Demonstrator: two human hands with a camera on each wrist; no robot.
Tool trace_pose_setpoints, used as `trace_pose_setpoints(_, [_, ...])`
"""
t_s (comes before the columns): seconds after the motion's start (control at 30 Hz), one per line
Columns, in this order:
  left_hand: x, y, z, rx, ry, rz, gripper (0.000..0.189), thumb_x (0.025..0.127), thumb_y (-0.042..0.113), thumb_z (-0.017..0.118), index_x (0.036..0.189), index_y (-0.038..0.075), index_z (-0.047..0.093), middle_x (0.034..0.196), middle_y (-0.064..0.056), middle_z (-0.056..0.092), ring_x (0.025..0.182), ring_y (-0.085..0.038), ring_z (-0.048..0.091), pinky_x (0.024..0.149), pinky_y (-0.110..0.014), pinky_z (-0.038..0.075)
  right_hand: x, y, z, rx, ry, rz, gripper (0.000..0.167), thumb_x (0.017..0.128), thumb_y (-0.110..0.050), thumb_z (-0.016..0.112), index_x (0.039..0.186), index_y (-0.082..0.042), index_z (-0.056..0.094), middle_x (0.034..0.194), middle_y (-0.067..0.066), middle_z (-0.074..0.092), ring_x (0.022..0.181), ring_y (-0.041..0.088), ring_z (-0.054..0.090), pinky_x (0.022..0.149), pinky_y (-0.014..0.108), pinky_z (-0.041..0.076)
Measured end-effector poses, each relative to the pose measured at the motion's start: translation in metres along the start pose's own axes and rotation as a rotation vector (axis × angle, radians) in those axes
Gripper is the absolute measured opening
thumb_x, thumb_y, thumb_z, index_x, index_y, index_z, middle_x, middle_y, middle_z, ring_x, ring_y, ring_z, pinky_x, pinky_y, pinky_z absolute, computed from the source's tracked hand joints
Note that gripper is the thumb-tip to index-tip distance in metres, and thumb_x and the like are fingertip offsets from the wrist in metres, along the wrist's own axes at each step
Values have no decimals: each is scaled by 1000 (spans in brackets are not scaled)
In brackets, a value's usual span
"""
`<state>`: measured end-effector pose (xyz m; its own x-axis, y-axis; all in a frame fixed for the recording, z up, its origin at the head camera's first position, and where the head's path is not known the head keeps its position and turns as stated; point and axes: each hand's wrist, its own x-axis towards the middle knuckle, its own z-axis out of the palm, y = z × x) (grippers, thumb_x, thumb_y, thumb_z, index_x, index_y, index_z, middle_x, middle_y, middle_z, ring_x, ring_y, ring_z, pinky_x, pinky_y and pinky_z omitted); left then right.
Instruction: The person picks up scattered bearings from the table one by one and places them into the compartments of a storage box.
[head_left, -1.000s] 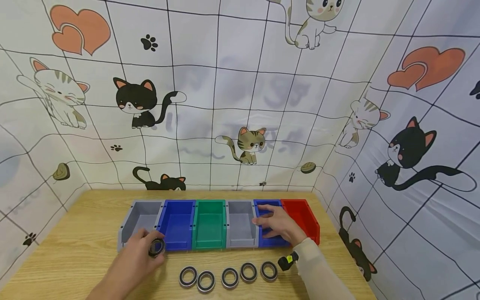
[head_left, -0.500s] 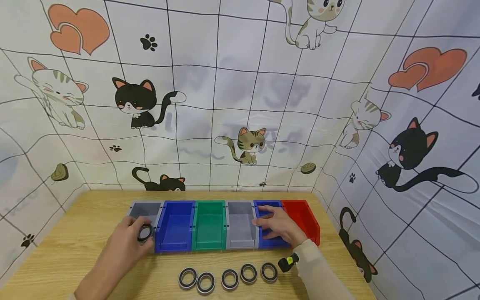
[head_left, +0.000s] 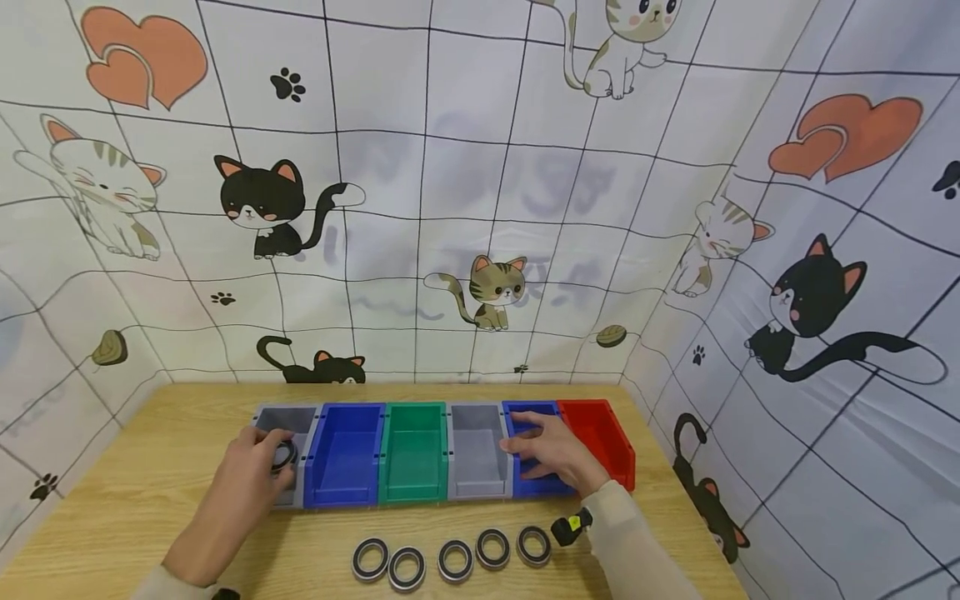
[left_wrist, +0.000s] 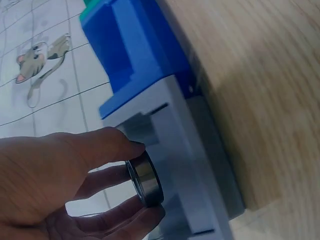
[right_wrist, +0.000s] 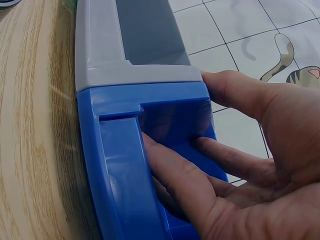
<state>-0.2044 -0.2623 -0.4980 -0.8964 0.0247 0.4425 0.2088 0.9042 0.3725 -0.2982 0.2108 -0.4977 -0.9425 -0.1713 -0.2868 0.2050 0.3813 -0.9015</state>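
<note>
Head view: left grip (head_left: 251,468), pinching a bearing (left_wrist: 146,181), moved over leftmost bin (head_left: 298,418); right grip (head_left: 557,450) stays loose.

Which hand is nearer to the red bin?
Right. The right hand is at the blue bin directly beside the red bin; the left hand, a bearing in its grip, is at the leftmost gray bin, farthest from the red.

From where I'm standing, the person wears plain cream sleeves (head_left: 633,537), the right one reaching to the wrist, its cloth softly creased. The hands (head_left: 246,473) (head_left: 557,452) are bare. A small, blocky black device (head_left: 562,532) with a bright yellow-green patch (head_left: 574,522) sits at the right cuff (head_left: 606,504).
</note>
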Motion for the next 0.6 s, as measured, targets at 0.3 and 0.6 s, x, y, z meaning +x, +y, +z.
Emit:
trace_pose_setpoints(0.3, [7,-13,16,28,-74,10,42,87,-10,90,125,-16,75,110,-39,67,96,-50,69,83,-68,63,0,-2,0,-7,9,0,87,98,-24,97,173,-7,55,146,25,75,115,36,81,90,57,75])
trace_pose_setpoints(0.6, [15,-14,23,102,-157,-8,38,93,-11,86,129,-19,74,116,-42,69,103,-55,73,90,-70,66,-1,0,0,11,-11,-20,85,99,-23,96,172,-6,56,143,25,77,114,32,83,87,59,75])
